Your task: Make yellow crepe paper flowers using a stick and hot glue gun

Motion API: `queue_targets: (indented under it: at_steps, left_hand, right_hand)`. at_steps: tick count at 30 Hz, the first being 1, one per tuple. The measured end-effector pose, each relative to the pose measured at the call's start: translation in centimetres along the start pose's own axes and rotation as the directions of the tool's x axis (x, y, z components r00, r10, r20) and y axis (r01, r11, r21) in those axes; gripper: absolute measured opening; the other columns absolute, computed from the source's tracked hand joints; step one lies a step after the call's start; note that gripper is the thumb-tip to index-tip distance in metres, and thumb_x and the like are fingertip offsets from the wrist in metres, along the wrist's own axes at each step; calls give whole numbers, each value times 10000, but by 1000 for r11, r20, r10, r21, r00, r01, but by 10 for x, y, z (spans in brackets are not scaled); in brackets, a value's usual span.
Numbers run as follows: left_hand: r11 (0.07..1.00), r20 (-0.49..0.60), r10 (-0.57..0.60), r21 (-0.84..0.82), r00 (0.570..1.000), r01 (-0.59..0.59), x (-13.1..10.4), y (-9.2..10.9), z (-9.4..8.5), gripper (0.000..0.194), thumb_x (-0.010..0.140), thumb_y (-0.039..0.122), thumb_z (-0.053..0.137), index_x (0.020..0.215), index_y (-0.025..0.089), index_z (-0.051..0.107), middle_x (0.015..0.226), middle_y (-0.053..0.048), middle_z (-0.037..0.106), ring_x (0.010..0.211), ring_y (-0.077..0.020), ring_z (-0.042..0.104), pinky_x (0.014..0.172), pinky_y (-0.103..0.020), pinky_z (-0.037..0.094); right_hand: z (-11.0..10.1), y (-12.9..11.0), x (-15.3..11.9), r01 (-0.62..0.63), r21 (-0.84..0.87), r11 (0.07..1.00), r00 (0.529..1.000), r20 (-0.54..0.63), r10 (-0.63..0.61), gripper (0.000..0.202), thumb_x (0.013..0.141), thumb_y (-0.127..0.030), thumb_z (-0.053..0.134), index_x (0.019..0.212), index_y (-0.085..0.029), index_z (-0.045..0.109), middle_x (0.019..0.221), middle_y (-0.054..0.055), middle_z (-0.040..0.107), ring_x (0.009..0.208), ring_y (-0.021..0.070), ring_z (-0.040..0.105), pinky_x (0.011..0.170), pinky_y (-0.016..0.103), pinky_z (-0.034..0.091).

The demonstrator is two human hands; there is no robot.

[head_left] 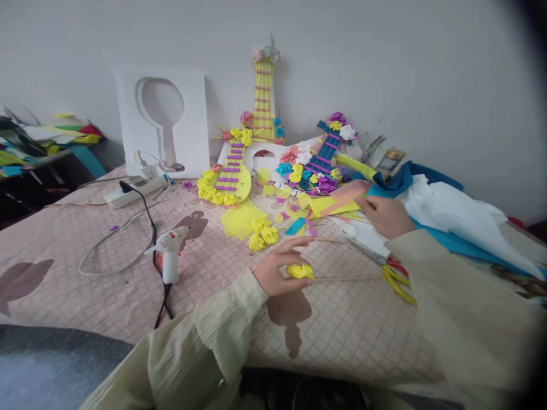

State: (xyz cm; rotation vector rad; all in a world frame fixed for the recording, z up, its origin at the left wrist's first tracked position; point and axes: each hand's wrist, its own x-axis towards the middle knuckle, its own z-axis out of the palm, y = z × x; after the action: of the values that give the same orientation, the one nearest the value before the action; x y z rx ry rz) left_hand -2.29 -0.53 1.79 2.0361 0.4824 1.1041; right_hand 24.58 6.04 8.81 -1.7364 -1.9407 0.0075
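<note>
My left hand pinches a yellow paper flower between thumb and fingers, just above the table. Beside the flower, a thin wooden stick runs right toward yellow-and-red-handled scissors; whether flower and stick are joined I cannot tell. My right hand is closed at the edge of a pile of crepe paper, its fingertips by a peach paper strip. What those fingers hold, if anything, is hidden. Several finished yellow paper flowers lie beyond my left hand, next to yellow paper squares.
A white glue gun stands at left, its black cord trailing near a power strip. Small decorated guitars lean at the back beside a white cut-out board. Blue and white paper is heaped at right.
</note>
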Motion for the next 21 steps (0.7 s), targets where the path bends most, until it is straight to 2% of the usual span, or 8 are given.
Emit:
queue_targets:
  at_steps: [2,4,6,8,11,15,19,21]
  left_hand:
    - [996,7,-58,-61,998,58,0,2,-2,161,679,265,690,808,170,671,1330,-115,436,1153,-266,474,916,-401,437]
    - [988,7,-101,-119,995,101,1,2,-4,151,680,259,693,805,177,673,1333,-99,435,1174,-269,455,941,-407,414]
    - [979,-7,-121,-168,993,119,1,1,-5,143,687,249,689,807,173,670,1313,-101,456,1183,-268,444,953,-407,399]
    - [973,-24,-131,-194,991,124,1,-1,-6,135,696,242,681,806,165,665,1276,-110,486,1182,-266,442,949,-399,396]
    - [974,-39,-141,-183,989,131,2,-1,-7,130,705,247,672,793,153,657,1166,-116,544,1100,-244,498,910,-367,414]
    - [972,9,-209,-110,978,208,3,3,-9,204,730,309,636,840,139,650,859,-67,603,818,-172,571,779,-309,450]
    - [905,-22,-415,95,910,415,-7,9,-10,394,714,359,627,1036,134,595,845,-50,605,746,-154,532,678,-271,434]
    - [859,-43,-498,114,866,500,-17,11,-10,430,704,369,632,1057,132,575,838,-42,594,717,-141,512,639,-252,423]
  right_hand:
    - [-6,6,-1,0,4,1000,998,67,0,408,793,-405,469,444,-201,410,416,9,431,438,134,385,475,288,233]
    - [-4,4,-10,20,49,999,986,163,-28,364,766,-432,505,494,-192,481,459,7,495,457,129,438,475,273,296]
    - [3,-3,-23,40,140,989,969,237,-73,253,705,-441,582,701,-188,587,632,16,606,554,137,530,520,257,387]
    - [11,-14,-35,34,310,950,951,283,-127,316,672,-450,626,841,-184,598,764,35,629,637,150,564,579,270,441]
    - [16,-32,-48,32,423,906,925,330,-187,289,691,-451,621,811,-188,611,741,32,625,661,157,565,634,294,461]
    - [11,-51,-56,5,460,888,906,374,-199,246,754,-425,556,733,-187,616,713,27,627,666,156,561,635,292,457]
    - [9,-54,-60,-18,436,900,881,432,-192,277,812,-389,456,710,-174,597,651,19,591,593,137,532,570,273,439]
    - [12,-49,-60,7,438,899,896,396,-201,242,826,-302,401,742,-175,589,688,23,596,583,129,531,567,270,437]
